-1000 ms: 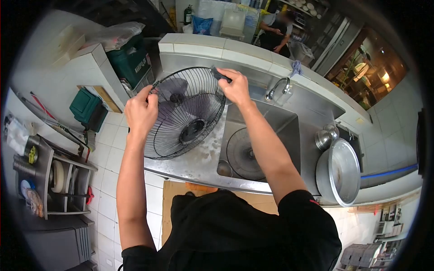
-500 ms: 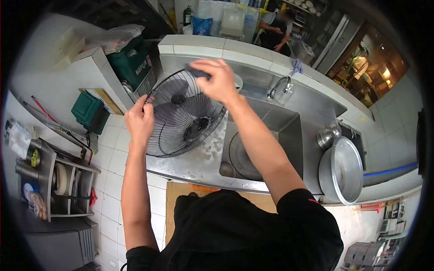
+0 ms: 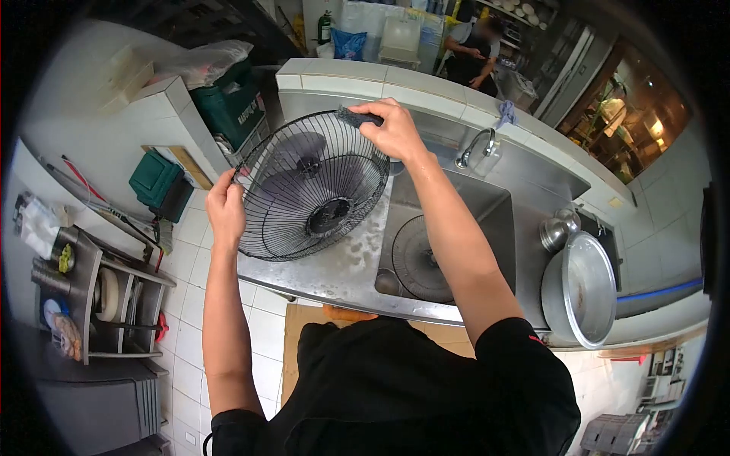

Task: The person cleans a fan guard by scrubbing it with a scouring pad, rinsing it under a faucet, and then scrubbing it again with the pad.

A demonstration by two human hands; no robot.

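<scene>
A black wire fan guard [image 3: 357, 171] is tilted up over the steel counter on the left of the sink. My left hand [image 3: 226, 207] is closed on its left rim. At the top of the rim, my right hand [image 3: 397, 131] is closed around a small dark scrub brush [image 3: 357, 118], which touches the wires. Through the guard I see dark translucent fan blades [image 3: 293, 156] behind it. Another round wire fan guard [image 3: 422, 262] lies in the sink, partly hidden by my right forearm.
The sink [image 3: 487, 220] has a curved faucet [image 3: 479, 144] at its back. A large metal basin [image 3: 582, 289] and metal bowls [image 3: 559, 228] stand at right. A tiled ledge [image 3: 365, 70] runs behind the counter. Beyond it is a person [image 3: 471, 57]. A shelf rack [image 3: 125, 304] stands at left.
My right hand with the brush has shifted right and slightly down along the guard's top rim. The guard has turned more toward me, and my left hand is slightly lower.
</scene>
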